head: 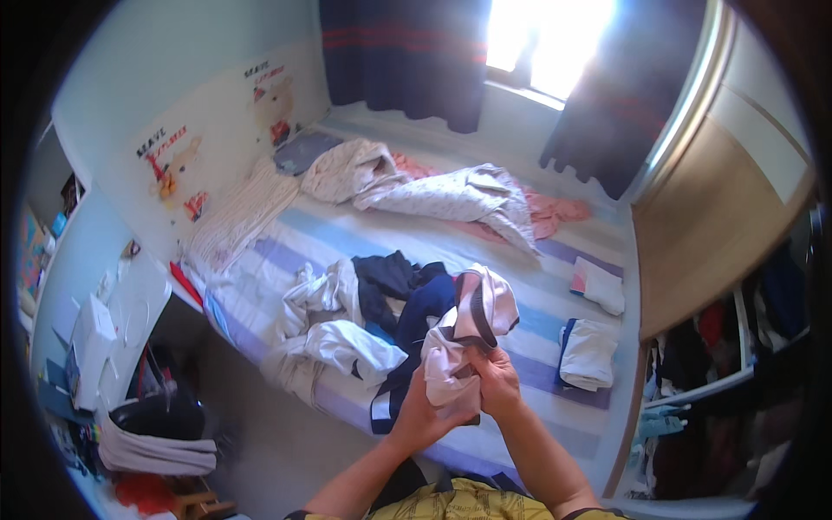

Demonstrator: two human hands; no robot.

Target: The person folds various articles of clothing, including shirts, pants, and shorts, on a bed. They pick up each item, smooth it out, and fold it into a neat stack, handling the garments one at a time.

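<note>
Both hands grip a pale pink garment (499,292) with dark ribbed trim, bunched up above the near edge of the bed. My left hand (426,413) holds its lower left side, with part of the fingers hidden by the cloth. On the right, my right hand (497,377) pinches it just under the dark band. Behind the garment lies a loose heap of clothes on the bed: a navy piece (416,325), a black piece (383,279) and crumpled white clothing (354,348).
Two folded stacks, a white garment (599,286) and a white-and-navy pile (588,357), lie along the bed's right side. A floral quilt (448,195) is rumpled across the striped bed sheet (552,377). An open wardrobe (708,383) stands right; a chair (159,448) stands left.
</note>
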